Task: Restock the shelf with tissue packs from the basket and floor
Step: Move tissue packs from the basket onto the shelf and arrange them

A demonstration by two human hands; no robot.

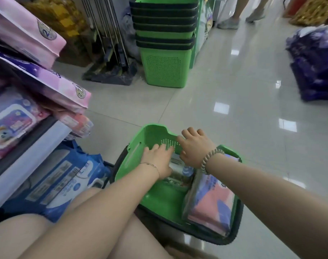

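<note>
Basket (159, 200): green plastic, smooth, faint sheen; wall just beyond left hand (157, 159) and right hand (195, 148) perforated; outer rim dark, matt.
Tissue pack (180, 173) under both hands: glossy printed film.
Pink pack (209, 202) just right of hands: clear shiny film wrap, creased.
Blue packs (66, 182) left of hands: glossy film, wrinkled.
Floor tiles (234, 90) beyond hands: polished, mirror-glossy, light reflections.
Basket stack (165, 70) far beyond hands: same green plastic, perforated panel.
Wrist band (211, 159) behind right hand: ribbed, matt beige.

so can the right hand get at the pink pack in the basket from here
Probably yes: the pink pack lies uncovered in the green basket, close beside the right hand.
</note>
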